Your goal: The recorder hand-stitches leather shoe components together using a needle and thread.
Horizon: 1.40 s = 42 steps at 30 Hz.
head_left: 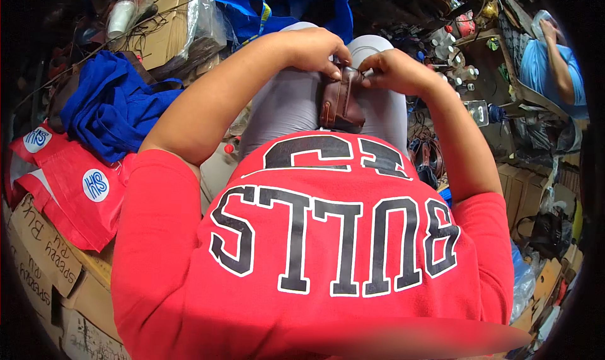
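Observation:
A stitched brown leather item (342, 101) rests between my thighs, with a seam along its edge; its exact kind I cannot make out. My left hand (320, 50) comes at its far end from the left, with fingertips bent down and pressed on the leather. From the right, the thumb and forefinger of my right hand (392, 70) pinch together at the same far end, close to the left fingertips. What lies right between the two hands is partly hidden by the fingers. Grey trousers (283, 101) cover my legs beneath it.
On the left lie a blue cloth (104, 104), a red bag (75, 186) and cardboard boxes (53, 253). A blue bag (302, 10) sits beyond my knees. To the right are several bottles (479, 112), dark cords (427, 158) and a person in a blue shirt (547, 73).

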Each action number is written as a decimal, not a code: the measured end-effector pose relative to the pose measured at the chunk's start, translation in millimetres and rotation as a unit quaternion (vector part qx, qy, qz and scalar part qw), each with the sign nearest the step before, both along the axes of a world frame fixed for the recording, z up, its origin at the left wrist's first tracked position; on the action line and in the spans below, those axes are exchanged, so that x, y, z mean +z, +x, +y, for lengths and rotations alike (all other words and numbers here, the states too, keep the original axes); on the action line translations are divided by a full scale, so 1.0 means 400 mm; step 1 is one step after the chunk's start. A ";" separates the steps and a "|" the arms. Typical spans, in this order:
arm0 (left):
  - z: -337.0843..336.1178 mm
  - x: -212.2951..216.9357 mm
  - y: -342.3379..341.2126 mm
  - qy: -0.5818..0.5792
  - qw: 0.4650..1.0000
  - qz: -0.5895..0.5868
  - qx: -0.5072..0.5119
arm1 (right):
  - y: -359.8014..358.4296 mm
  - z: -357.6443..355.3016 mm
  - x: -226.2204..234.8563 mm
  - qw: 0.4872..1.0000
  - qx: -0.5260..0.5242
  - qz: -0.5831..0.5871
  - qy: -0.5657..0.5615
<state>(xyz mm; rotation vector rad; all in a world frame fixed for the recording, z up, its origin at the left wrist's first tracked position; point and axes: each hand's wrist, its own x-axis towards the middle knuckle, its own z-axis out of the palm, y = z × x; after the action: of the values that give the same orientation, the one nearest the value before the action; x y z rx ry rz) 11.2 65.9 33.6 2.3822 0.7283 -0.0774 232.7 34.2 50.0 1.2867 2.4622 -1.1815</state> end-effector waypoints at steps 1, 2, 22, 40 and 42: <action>-0.017 0.007 0.009 -0.047 0.999 -0.025 0.010 | -0.006 -0.023 -0.004 0.999 -0.019 0.002 0.033; -0.026 0.009 0.017 -0.094 0.994 -0.050 0.021 | -0.008 -0.043 -0.021 0.997 -0.046 0.020 0.062; 0.007 -0.068 0.022 -0.245 0.953 -0.157 0.079 | 0.061 -0.194 -0.013 0.948 -0.155 0.105 0.257; 0.006 -0.083 0.012 -0.229 0.957 -0.155 0.089 | 0.009 -0.149 0.000 0.949 -0.230 0.146 0.156; 0.005 -0.081 0.011 -0.230 0.957 -0.154 0.092 | 0.006 -0.147 0.008 0.952 -0.228 0.141 0.148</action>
<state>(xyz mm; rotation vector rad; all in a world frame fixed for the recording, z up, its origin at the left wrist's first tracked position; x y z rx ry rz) 15.6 67.7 1.0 1.8213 0.6894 0.1808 235.2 -24.5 53.1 1.9816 2.7116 -1.1850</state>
